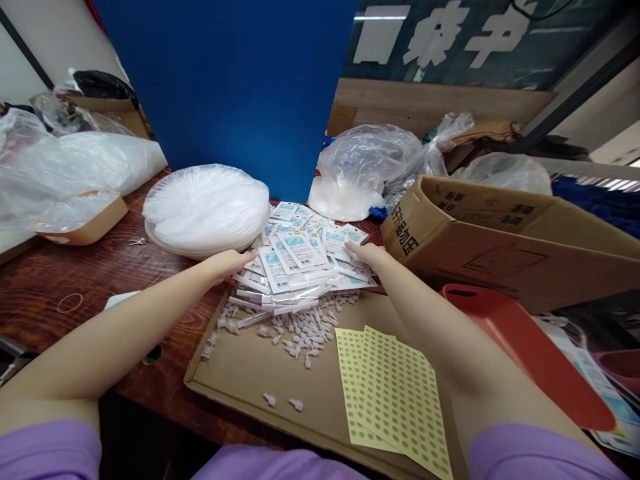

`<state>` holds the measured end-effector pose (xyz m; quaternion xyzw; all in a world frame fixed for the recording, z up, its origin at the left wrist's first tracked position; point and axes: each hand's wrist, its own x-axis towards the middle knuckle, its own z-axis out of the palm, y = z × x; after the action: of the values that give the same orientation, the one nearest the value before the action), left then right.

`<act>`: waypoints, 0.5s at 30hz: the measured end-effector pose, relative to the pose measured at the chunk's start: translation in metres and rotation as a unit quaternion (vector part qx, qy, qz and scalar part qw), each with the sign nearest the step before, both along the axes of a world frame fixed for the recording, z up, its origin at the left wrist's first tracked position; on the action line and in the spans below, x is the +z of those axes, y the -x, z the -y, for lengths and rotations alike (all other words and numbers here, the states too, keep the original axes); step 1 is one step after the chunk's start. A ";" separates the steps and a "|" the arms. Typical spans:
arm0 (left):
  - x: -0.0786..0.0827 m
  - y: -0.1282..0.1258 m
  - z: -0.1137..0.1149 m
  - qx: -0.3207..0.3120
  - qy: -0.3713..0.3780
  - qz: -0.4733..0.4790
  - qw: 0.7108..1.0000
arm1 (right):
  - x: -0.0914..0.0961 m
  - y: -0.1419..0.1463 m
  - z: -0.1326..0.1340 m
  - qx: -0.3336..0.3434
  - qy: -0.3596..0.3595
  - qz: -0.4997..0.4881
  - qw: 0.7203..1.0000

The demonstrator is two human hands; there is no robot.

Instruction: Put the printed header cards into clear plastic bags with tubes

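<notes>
Head view shows both hands reaching forward to a pile of packets (pixel 300 257) that lies at the far end of a cardboard sheet (pixel 250 373) on the counter (pixel 60 273). The left hand (pixel 227 261) rests at the pile's 9 o'clock edge, its fingers curled loosely against the nearest packets; whether they pinch one cannot be told. The right hand (pixel 367 255) lies at the pile's 3 o'clock edge, fingers stretched flat onto the packets, not closed around any of them. The packets are flat, clear, with white and light-blue printed labels, and they overlap one another in a loose fan.

Just at 6 o'clock from the pile, small white plastic clips (pixel 295 330) are scattered over the cardboard sheet, with two strays (pixel 283 401) lying apart nearer the person. At 5 o'clock from the clips, two yellow sticker sheets (pixel 395 393) overlap on the same cardboard, partly under the right forearm.

At 10 o'clock from the pile, touching it, sits a bagged stack of white discs (pixel 205 210). Behind the pile stands a blue board (pixel 235 87). At 1 o'clock lies a clear bag (pixel 360 170) with white contents. At 3 o'clock, beside the right hand, is an open carton (pixel 500 233) with printed characters, and near it at 4 o'clock a red tray (pixel 525 347). A rubber band (pixel 70 303) lies on the counter at far 9 o'clock.
</notes>
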<state>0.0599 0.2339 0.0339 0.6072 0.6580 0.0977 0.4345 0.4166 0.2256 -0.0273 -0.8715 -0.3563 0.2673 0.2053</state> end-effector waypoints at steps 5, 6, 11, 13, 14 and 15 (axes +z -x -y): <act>0.006 -0.027 -0.002 0.016 0.009 -0.002 1.000 | 0.008 0.012 0.001 -0.020 0.029 -0.014 0.999; 0.007 -0.032 -0.002 0.017 0.020 0.004 1.000 | 0.008 0.014 0.003 -0.012 0.026 -0.018 0.999; 0.001 -0.051 -0.003 0.022 0.092 0.078 0.993 | 0.010 0.021 0.008 0.009 0.014 -0.018 1.000; -0.005 -0.055 -0.005 0.036 0.105 0.113 0.987 | 0.012 0.021 0.008 0.001 0.008 -0.019 1.000; -0.009 -0.056 -0.006 0.043 0.112 0.131 0.984 | 0.013 0.020 0.008 -0.004 0.003 -0.019 1.000; -0.012 -0.057 -0.007 0.049 0.121 0.148 0.980 | 0.014 0.019 0.008 -0.010 -0.003 -0.022 1.000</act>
<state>0.1167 0.2408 0.0220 0.4958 0.6226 0.1275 0.5918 0.3977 0.2180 -0.0128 -0.8682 -0.3442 0.2831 0.2181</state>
